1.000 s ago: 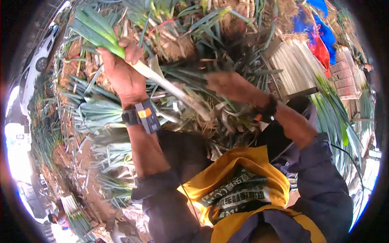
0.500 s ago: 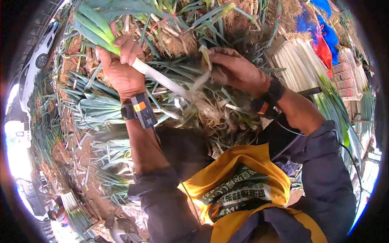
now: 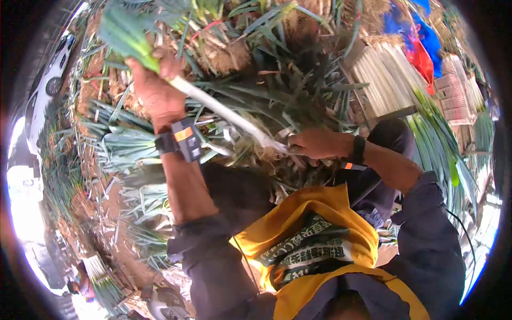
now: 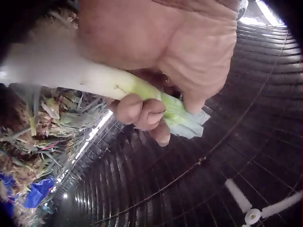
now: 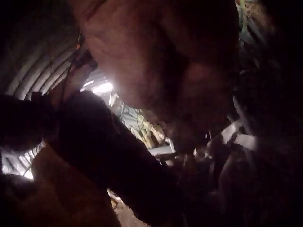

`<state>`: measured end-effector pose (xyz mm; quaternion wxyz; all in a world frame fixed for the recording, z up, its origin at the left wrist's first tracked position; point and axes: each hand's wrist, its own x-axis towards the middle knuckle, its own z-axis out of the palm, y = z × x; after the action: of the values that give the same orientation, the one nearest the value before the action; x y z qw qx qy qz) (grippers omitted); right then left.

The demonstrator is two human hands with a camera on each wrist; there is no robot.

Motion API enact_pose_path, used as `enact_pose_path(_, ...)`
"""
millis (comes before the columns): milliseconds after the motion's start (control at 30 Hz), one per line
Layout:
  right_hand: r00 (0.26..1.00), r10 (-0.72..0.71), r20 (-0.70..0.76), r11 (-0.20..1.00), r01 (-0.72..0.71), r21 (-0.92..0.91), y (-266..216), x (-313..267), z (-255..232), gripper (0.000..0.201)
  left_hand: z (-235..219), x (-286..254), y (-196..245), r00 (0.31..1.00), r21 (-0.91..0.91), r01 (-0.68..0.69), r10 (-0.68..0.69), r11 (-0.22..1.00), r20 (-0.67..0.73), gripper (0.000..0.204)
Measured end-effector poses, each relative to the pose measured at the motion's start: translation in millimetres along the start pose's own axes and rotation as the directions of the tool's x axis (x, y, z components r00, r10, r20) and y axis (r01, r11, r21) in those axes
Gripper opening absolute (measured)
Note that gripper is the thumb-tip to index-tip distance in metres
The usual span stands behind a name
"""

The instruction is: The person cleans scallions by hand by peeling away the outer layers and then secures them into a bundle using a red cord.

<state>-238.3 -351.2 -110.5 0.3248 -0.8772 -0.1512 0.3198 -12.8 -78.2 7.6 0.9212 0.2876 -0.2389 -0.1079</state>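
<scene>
My left hand (image 3: 157,90) grips a leek (image 3: 213,104) around its green upper part, with the long white stalk slanting down to the right. In the left wrist view, the curled fingers (image 4: 152,115) wrap the leek (image 4: 109,82) where white turns to green. At the root end, my right hand (image 3: 322,144) has its fingers bent, with their tips right at the roots. The right wrist view is very dark, and I cannot tell whether this hand pinches the roots. Below the root end lie loose roots and peeled scraps (image 3: 269,152).
Bundled leeks with shaggy roots (image 3: 224,56) lie ahead, and leafy leeks (image 3: 128,141) spread to the left. A stack of cleaned white stalks (image 3: 386,80) stands at the right, near a red bag (image 3: 421,66) and a pink crate (image 3: 454,93). My knees are close below the hands.
My right hand swung up beside the stalk, drew a thin strip of leaf away from it, then came down to the root end. The left hand keeps its grip in nearly the same place.
</scene>
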Motion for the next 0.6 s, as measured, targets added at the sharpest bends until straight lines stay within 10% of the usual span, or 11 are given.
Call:
enact_pose_path(67, 0.959, -0.141, -0.247, 0.986, 0.159, 0.051, 3, -7, -13, 0.030, -17, 3, 10, 1.000, -0.051, -0.012, 0.011, 0.999, -0.018, 0.064)
enact_pose_path(133, 0.709, -0.342, -0.617, 0.938, 0.291, -0.185, 4, -4, -16, 0.034, -32, 4, 16, 1.000, -0.140, -0.009, 0.005, 0.990, -0.029, 0.063)
enact_pose_path(233, 0.499, -0.518, -0.694, 0.843, 0.433, -0.318, -15, 11, -24, 0.045, -57, 6, 21, 0.997, -0.151, -0.042, 0.031, 0.988, -0.073, 0.063)
enact_pose_path(333, 0.838, -0.218, -0.501, 0.930, 0.333, 0.153, -32, 14, -12, 0.042, -56, 3, 22, 0.991, -0.240, -0.056, 0.025, 0.969, -0.130, 0.055)
enact_pose_path(367, 0.976, 0.028, -0.218, 0.840, 0.095, 0.534, -48, 4, -27, 0.040, -56, 3, 23, 0.987, -0.226, -0.087, 0.053, 0.970, -0.154, 0.054)
enact_pose_path(467, 0.963, -0.008, -0.269, 0.685, 0.201, 0.700, -46, 7, -21, 0.036, -60, -1, 28, 0.976, -0.382, -0.127, 0.046, 0.915, -0.214, 0.044)
enact_pose_path(600, 0.920, -0.185, -0.345, 0.825, 0.337, 0.455, -63, -5, -25, 0.030, -82, 6, 32, 0.981, -0.378, -0.011, -0.063, 0.926, -0.182, 0.033)
